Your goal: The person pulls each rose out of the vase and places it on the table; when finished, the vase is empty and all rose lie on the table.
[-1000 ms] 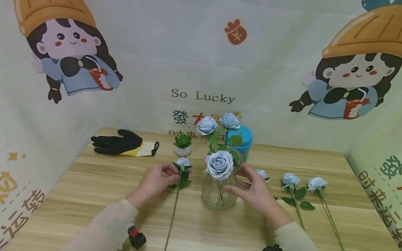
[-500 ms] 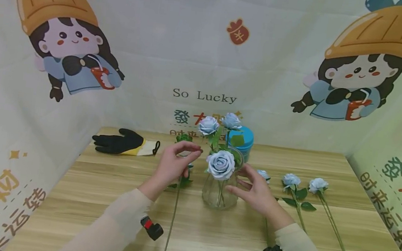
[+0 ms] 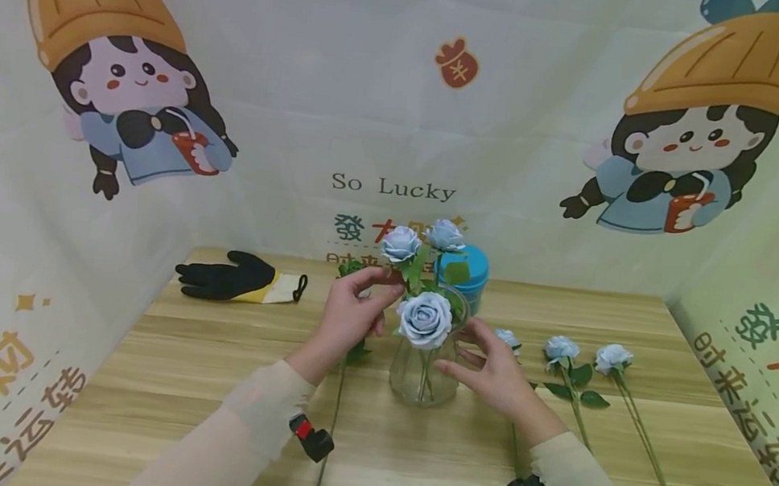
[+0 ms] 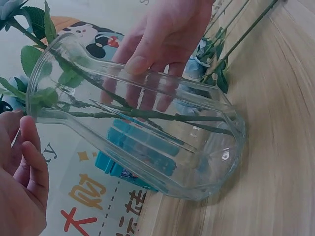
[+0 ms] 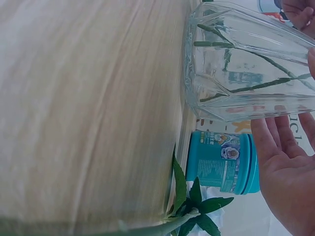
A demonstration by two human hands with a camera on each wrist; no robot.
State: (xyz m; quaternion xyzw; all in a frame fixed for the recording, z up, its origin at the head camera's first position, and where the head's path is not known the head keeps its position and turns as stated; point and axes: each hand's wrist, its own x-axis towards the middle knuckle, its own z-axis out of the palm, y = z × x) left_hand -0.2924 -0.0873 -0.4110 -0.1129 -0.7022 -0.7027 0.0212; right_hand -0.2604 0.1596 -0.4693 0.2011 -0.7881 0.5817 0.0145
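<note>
A clear glass vase (image 3: 409,379) stands upright on the table with three pale blue roses in it, the largest bloom (image 3: 426,320) facing forward. My right hand (image 3: 493,373) holds the vase from the right, thumb on the near side and fingers behind, as the left wrist view shows. At the left of the vase's mouth is my left hand (image 3: 352,307), index finger and thumb drawn close together beside the leaves. I cannot tell whether they pinch a stem. Below that hand another rose stem (image 3: 333,414) lies on the table, its bloom hidden behind the hand.
To the right lie three more roses, including a middle one (image 3: 562,349) and an outer one (image 3: 614,357). Behind the vase stands a blue lidded tub (image 3: 475,274). A black and yellow glove (image 3: 232,276) lies at the back left, and a small potted plant is mostly hidden.
My left hand has left the rose lying on the table and moved up and right to the vase's mouth. My right hand has stayed on the vase.
</note>
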